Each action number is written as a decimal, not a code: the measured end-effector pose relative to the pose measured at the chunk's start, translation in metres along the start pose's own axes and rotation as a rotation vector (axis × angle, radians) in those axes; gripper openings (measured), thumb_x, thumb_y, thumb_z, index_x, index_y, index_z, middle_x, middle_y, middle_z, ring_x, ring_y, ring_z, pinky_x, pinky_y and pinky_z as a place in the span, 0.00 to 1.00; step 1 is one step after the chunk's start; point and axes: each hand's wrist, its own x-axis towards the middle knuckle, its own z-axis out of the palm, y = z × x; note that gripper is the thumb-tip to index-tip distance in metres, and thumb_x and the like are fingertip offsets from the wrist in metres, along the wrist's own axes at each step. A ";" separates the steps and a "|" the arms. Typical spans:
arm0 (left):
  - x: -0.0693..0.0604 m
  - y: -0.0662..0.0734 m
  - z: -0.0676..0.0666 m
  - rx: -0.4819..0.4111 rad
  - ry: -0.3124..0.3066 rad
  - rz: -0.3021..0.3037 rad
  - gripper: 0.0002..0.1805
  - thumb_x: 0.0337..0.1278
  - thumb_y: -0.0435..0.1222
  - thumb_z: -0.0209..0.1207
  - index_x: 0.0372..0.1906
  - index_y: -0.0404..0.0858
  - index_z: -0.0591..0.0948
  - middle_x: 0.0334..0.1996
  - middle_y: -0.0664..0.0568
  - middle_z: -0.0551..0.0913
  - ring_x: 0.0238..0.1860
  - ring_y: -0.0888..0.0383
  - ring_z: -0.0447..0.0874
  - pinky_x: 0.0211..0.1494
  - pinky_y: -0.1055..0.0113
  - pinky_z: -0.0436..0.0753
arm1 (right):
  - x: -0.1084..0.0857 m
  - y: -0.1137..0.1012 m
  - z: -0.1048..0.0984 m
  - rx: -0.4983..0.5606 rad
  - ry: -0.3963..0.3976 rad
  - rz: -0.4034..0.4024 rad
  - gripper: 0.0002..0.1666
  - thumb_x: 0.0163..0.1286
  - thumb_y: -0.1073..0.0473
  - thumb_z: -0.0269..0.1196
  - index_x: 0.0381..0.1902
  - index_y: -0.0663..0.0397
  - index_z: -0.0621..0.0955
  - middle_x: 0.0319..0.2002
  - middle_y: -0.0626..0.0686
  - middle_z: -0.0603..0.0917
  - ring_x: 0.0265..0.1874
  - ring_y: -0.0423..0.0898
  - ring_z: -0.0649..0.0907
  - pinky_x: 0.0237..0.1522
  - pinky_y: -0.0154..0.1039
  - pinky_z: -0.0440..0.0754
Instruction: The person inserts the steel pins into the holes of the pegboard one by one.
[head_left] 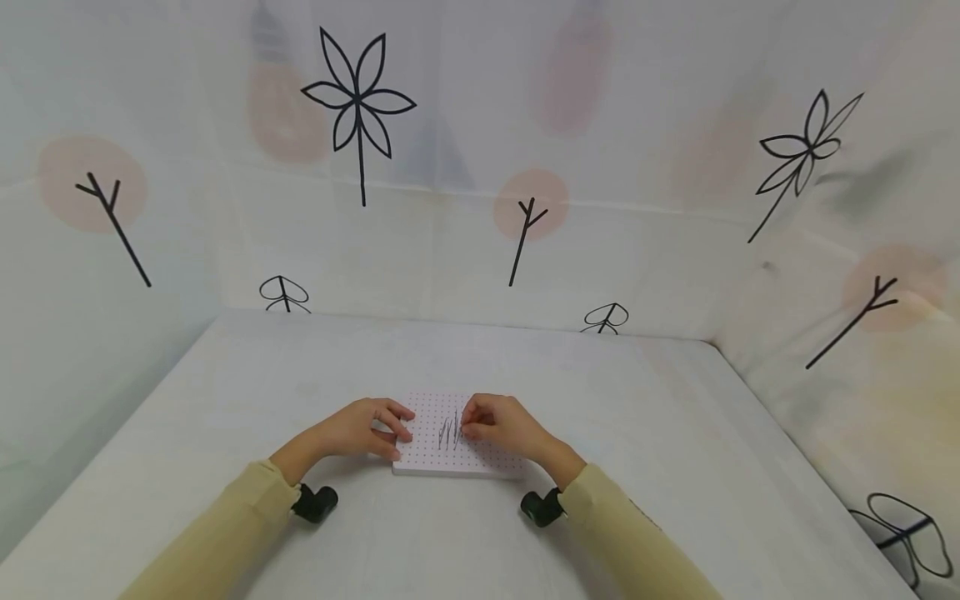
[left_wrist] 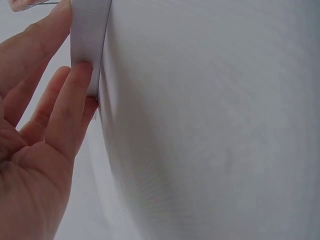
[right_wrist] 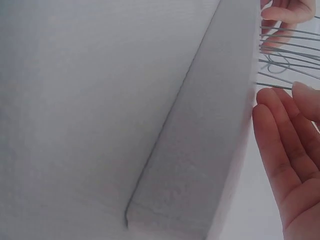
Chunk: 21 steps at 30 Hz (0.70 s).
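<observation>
A flat white board point(head_left: 420, 458) with rows of small dots lies on the table, and several thin metal pins point(head_left: 447, 433) stand in its top, some leaning. My right hand point(head_left: 504, 423) is over the board's right half. In the right wrist view, its thumb and fingertips point(right_wrist: 272, 97) pinch one thin metal pin point(right_wrist: 274, 86) close to the board's surface. My left hand point(head_left: 360, 429) rests at the board's left edge with fingers spread and slightly bent. In the left wrist view, its fingertips point(left_wrist: 82, 72) touch the board's side point(left_wrist: 90, 35).
A white cloth covers the table point(head_left: 420, 542). Behind and beside it hangs a pale curtain point(head_left: 450, 250) with printed plants and coloured spots. A dark wrist camera point(head_left: 315, 504) sits under the left sleeve, and another camera point(head_left: 542, 507) under the right.
</observation>
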 end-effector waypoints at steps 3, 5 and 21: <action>0.000 0.000 0.000 0.001 0.002 0.002 0.10 0.40 0.32 0.71 0.34 0.40 0.87 0.54 0.46 0.75 0.46 0.54 0.80 0.49 0.63 0.79 | -0.002 0.000 -0.001 -0.007 0.001 0.002 0.05 0.62 0.66 0.64 0.35 0.55 0.78 0.33 0.46 0.81 0.35 0.40 0.81 0.44 0.35 0.79; 0.000 0.000 0.001 -0.002 0.004 -0.003 0.10 0.40 0.32 0.71 0.34 0.40 0.87 0.54 0.46 0.75 0.46 0.54 0.80 0.49 0.64 0.79 | -0.003 0.001 -0.003 -0.011 0.006 0.009 0.05 0.61 0.66 0.64 0.36 0.55 0.79 0.33 0.46 0.82 0.36 0.40 0.81 0.44 0.35 0.79; -0.006 -0.008 0.001 0.033 0.088 0.070 0.10 0.47 0.34 0.68 0.38 0.40 0.85 0.51 0.47 0.78 0.55 0.47 0.74 0.50 0.63 0.79 | -0.021 0.001 -0.014 0.005 0.135 0.078 0.07 0.62 0.63 0.64 0.40 0.57 0.81 0.36 0.46 0.82 0.37 0.42 0.81 0.45 0.38 0.79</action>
